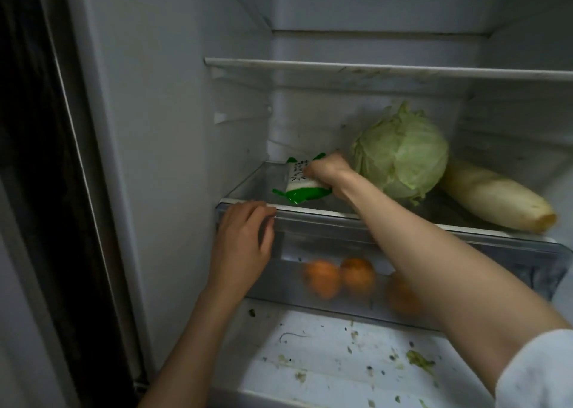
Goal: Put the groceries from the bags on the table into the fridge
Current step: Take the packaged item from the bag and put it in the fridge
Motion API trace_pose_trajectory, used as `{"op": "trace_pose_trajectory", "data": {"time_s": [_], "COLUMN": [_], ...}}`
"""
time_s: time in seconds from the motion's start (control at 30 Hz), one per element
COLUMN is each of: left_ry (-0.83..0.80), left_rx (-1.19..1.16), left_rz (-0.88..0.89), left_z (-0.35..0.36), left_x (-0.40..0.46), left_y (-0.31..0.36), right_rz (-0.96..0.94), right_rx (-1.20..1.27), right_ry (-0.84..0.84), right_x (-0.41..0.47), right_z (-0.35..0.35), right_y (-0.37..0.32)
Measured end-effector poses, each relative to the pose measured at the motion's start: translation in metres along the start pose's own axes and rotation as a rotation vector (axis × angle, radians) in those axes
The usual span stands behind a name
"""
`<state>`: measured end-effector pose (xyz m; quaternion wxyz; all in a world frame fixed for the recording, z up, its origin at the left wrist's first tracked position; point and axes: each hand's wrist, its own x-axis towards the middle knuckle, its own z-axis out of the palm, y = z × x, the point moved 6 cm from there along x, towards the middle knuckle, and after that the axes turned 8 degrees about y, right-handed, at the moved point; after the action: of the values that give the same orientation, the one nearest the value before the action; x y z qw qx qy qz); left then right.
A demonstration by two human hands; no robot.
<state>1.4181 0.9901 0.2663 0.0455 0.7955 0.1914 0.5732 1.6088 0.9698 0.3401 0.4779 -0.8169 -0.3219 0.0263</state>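
Inside the open fridge, my right hand (327,170) reaches onto the glass shelf (248,187) and grips a green and white packet (299,186) lying at the shelf's left. A pale green cabbage (401,153) stands just right of that hand, and a white radish (496,195) lies to the cabbage's right. My left hand (243,246) rests on the front left corner of the clear drawer (511,252) under the shelf, fingers curled over its rim. Three oranges (322,279) show blurred through the drawer's front.
An empty upper shelf (387,71) runs above. The white surface (325,361) below the drawer is littered with green vegetable scraps. The fridge's left wall (170,128) and a dark door edge (37,159) close in the left side.
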Motion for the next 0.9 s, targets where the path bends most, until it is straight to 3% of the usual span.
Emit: {"op": "trace_pose_trajectory", "data": {"time_s": [0.2,0.4,0.77,0.9], "left_ry": [-0.005,0.026,0.024,-0.07], "left_rx": [-0.028,-0.026,0.023,0.064], "left_rz": [-0.038,-0.026,-0.083,-0.101], "left_z": [0.0,0.002,0.008,0.004], "left_x": [-0.002,-0.001,-0.002,0.0], "left_y": [0.001,0.004,0.003,0.007], "right_rz": [-0.227,-0.454,-0.415,-0.459], "right_rx": [-0.356,-0.503,-0.64,-0.688], "right_ry": [-0.064,-0.016,-0.172,-0.154], "right_x": [-0.024,-0.058,-0.048,-0.068], "right_z": [0.001,0.0,0.018,0.008], "right_y": [-0.008,-0.012,-0.012,-0.004]}}
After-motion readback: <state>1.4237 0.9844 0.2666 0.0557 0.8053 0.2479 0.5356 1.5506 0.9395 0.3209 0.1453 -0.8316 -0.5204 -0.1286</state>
